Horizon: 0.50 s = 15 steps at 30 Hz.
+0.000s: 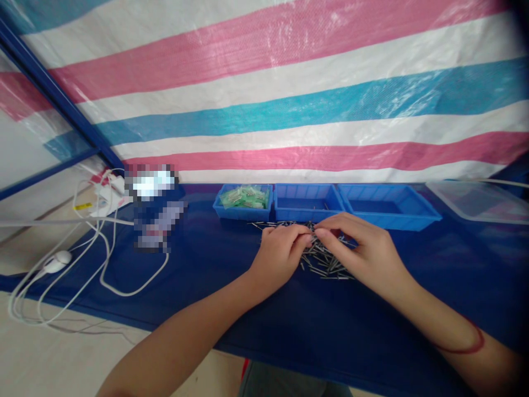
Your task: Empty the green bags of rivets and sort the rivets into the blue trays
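Above a heap of thin metal pins (326, 262), left hand (281, 253) and right hand (363, 242), with fingertips nearly meeting. In each grip, thumb and forefinger close together; cannot tell about any pin pinched between. Heap on the dark blue worktop (198, 275), partly covered by both hands, with some loose pins stretching leftward near the bins.

Just behind the heap, along the far edge, three blue bins in a row: left bin (242, 213) with green pieces in clear plastic, middle bin (306, 214) with a few small pins, right bin (390, 221) near the right hand. Little room between fingers and front walls of the bins. Beyond them, a striped sheet (289, 116) close to the far edge.

Wider room toward the near edge, under the forearms, and leftward until the white cables (109, 248), partly hanging over the edge. At far right, a translucent tray (475, 201).
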Each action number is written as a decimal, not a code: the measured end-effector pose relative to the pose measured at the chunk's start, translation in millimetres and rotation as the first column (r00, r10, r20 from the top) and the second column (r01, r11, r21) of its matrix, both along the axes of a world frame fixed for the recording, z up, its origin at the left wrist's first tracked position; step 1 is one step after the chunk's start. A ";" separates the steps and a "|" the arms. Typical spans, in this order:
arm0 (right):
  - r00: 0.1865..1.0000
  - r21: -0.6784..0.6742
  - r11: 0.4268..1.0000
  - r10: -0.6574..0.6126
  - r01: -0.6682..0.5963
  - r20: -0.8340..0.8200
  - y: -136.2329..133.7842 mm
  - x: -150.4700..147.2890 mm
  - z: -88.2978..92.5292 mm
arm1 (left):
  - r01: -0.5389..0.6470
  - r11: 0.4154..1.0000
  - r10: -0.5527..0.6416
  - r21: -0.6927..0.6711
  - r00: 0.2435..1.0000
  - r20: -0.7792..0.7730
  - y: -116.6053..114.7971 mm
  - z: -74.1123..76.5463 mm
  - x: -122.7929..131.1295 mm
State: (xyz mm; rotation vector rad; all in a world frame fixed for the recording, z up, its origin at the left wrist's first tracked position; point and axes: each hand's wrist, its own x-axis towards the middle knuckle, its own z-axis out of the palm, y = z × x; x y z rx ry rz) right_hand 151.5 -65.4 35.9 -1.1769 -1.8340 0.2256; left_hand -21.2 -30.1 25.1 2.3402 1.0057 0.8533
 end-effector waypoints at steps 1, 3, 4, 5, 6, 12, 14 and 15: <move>1.000 -0.013 1.000 0.005 -0.005 0.006 -0.6 -1.2 -0.5 | 0.004 0.999 -0.002 -0.034 0.999 0.055 1.1 0.0 -0.3; 1.000 -0.053 0.999 -0.002 0.002 -0.006 -0.5 -2.1 -3.1 | 0.007 0.997 0.005 -0.078 0.988 0.151 1.7 -0.9 -0.4; 1.000 -0.080 0.997 -0.014 0.012 -0.027 0.2 -2.0 -5.1 | 0.000 0.996 0.019 -0.092 0.980 0.196 1.4 -1.6 -0.2; 0.998 -0.114 0.993 -0.027 0.021 -0.056 1.0 -1.5 -7.3 | -0.011 0.994 0.036 -0.105 0.971 0.237 0.9 -2.2 0.0; 0.995 -0.151 0.988 -0.041 0.027 -0.093 1.9 -1.1 -9.5 | -0.023 0.993 0.055 -0.120 0.961 0.271 0.4 -2.7 0.3; 0.932 -0.298 0.953 -0.058 -0.056 -0.358 4.1 -5.7 -12.8 | -0.018 0.963 0.129 -0.270 0.908 0.399 1.2 -2.4 1.5; 0.909 -0.324 0.943 -0.069 -0.075 -0.410 3.4 -8.7 -9.1 | 0.013 0.951 0.127 -0.309 0.895 0.428 2.1 -1.6 1.9; 0.903 -0.344 0.935 -0.076 -0.083 -0.424 3.2 -9.7 -7.1 | 0.025 0.950 0.121 -0.312 0.889 0.441 2.4 -1.3 2.0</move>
